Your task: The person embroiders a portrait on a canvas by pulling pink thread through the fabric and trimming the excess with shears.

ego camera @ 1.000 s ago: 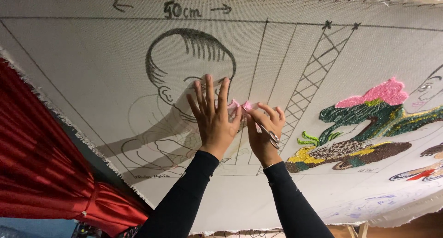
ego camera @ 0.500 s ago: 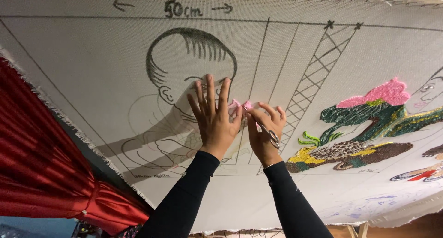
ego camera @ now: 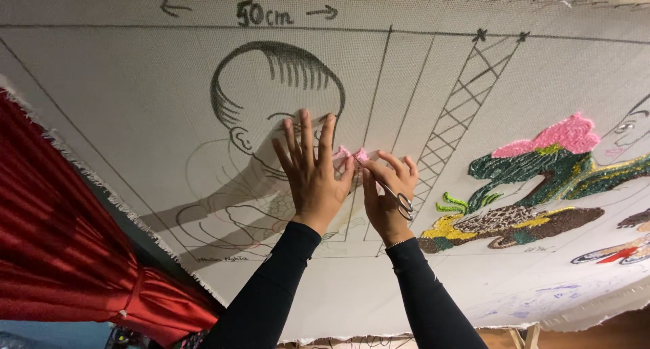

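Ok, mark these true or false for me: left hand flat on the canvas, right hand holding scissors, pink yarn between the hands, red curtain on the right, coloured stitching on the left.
1. The left hand lies flat, fingers spread, on the canvas. True.
2. The right hand holds small scissors. True.
3. A pink tuft sits between the two hands. True.
4. The red curtain hangs on the right. False: it is on the left.
5. The coloured stitching is left of the hands. False: it lies to their right.
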